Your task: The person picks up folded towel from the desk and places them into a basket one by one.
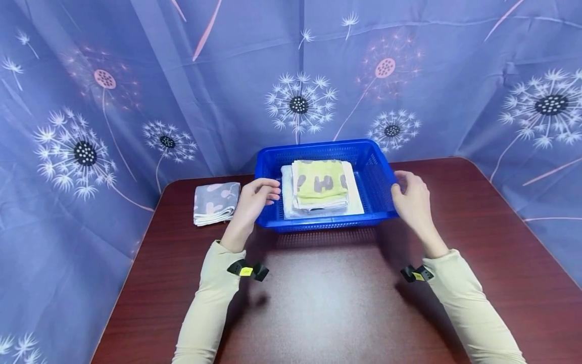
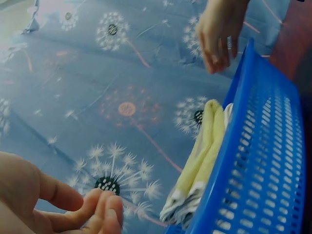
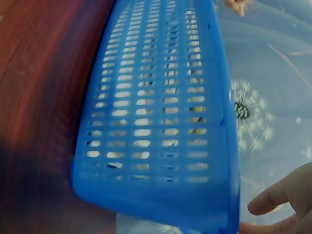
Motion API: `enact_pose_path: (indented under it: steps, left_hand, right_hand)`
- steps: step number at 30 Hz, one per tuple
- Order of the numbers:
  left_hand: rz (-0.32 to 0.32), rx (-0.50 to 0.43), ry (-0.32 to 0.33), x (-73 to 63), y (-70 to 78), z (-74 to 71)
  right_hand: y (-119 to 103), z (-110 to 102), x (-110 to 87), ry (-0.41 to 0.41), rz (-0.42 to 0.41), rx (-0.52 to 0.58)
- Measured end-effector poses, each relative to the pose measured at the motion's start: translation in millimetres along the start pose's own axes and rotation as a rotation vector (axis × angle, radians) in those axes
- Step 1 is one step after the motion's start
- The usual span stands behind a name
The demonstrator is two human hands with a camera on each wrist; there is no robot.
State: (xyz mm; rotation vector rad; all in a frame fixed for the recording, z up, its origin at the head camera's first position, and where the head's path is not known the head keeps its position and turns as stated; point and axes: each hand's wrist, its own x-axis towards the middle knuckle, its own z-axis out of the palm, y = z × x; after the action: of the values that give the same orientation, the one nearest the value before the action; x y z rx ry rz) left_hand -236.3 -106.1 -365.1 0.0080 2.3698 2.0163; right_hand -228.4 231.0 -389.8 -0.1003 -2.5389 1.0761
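A blue perforated plastic basket (image 1: 327,221) stands near the back of the table. Inside it lies a stack of folded cloths, topped by a yellow-green towel (image 1: 322,179) with grey shapes, over a white cloth (image 1: 356,197). My left hand (image 1: 255,198) is at the basket's left rim, its fingers loosely bent and holding nothing; the left wrist view has these fingers (image 2: 97,209) apart from the basket. At the right end, my right hand (image 1: 413,194) has its fingers right by the rim. Its thumb (image 3: 268,200) stands off the basket wall in the right wrist view.
A folded grey towel (image 1: 215,202) with pink shapes lies on the dark red-brown table (image 1: 318,293), left of the basket. Blue curtain (image 1: 218,101) with dandelion prints hangs behind the table and along both sides. Each sleeved wrist carries a small black camera mount (image 1: 247,270).
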Motion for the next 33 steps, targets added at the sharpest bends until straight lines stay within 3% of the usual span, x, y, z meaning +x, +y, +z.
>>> enact_pose_path:
  steps: [3,8,12,15,23,28,33]
  left_hand:
    - [0.025,-0.074,0.059,0.0,-3.8,-9.6]
    - [0.057,-0.235,0.196,2.1,-14.9,-23.9]
    - [0.064,-0.307,0.303,6.3,-24.3,-36.0]
    - [0.033,-0.313,0.346,10.1,-32.5,-47.1]
    - [-0.145,-0.371,0.378,16.8,-53.0,-75.4]
    - [-0.163,-0.319,0.437,21.6,-63.8,-91.7]
    - [-0.173,-0.292,0.491,26.6,-76.5,-107.7]
  right_hand:
    - [10.8,-3.0,2.4,-0.059,0.067,-0.018]
    - [26.7,-6.8,2.5,-0.259,0.150,-0.061]
    - [32.0,-8.9,1.6,-0.368,0.169,-0.001]
    - [33.4,-10.8,0.8,-0.423,0.184,0.085]
    - [39.7,-10.8,2.0,-0.565,0.255,0.347]
    - [43.8,-9.1,4.3,-0.627,0.282,0.532]
    - [42.9,-7.9,5.2,-0.625,0.290,0.567]
